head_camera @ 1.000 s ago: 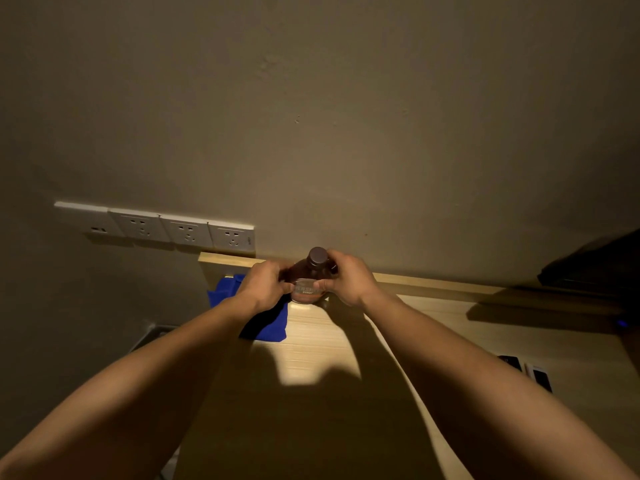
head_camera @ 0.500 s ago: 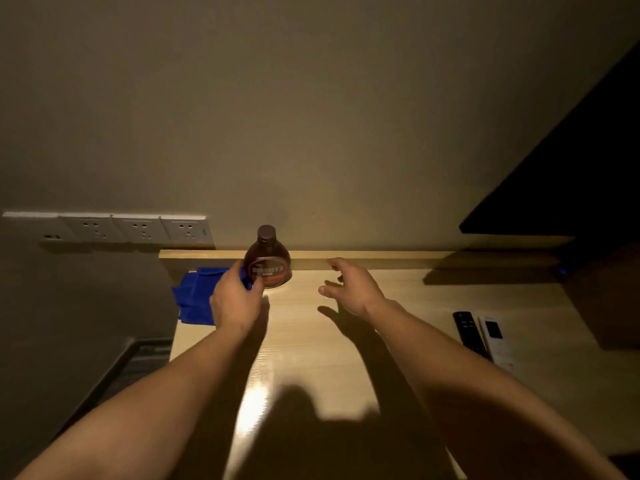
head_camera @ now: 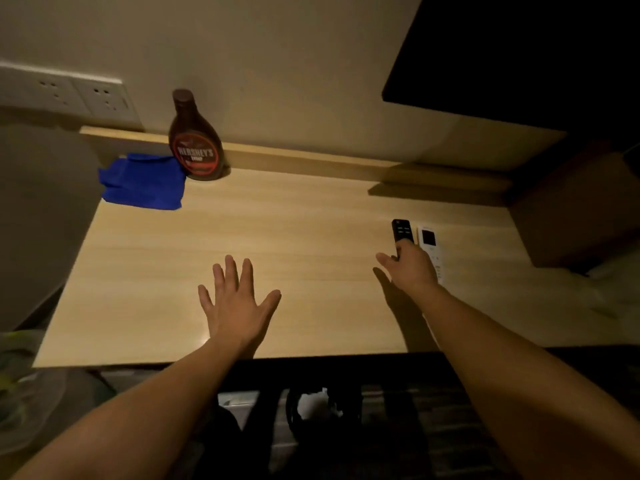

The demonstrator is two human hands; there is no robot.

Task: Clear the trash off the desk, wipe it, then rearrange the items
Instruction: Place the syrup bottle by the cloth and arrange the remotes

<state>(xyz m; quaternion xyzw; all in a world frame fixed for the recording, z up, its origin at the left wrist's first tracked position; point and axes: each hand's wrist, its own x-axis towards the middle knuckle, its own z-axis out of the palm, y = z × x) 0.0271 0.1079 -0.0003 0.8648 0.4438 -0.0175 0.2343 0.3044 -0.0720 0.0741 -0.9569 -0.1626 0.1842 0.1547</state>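
A brown syrup bottle (head_camera: pixel 196 147) stands upright at the back left of the wooden desk (head_camera: pixel 284 237), against the raised back ledge. A crumpled blue cloth (head_camera: pixel 143 183) lies just left of it. My left hand (head_camera: pixel 235 303) hovers flat over the desk's front middle, fingers spread, holding nothing. My right hand (head_camera: pixel 410 268) reaches over the near ends of a black remote (head_camera: pixel 401 232) and a white remote (head_camera: pixel 429 242) lying side by side at the right. Its fingers are apart and touch the black remote; no grip shows.
Wall sockets (head_camera: pixel 69 95) sit above the desk's back left corner. A dark screen (head_camera: pixel 519 53) hangs at the upper right, with a brown box or cabinet (head_camera: pixel 571 209) below it. A bin with white trash (head_camera: pixel 318 407) is under the desk's front edge.
Both hands let go of the syrup bottle and pulled back toward me. The left now hovers at the front middle, the right has moved right onto the remotes. The view has tilted down.
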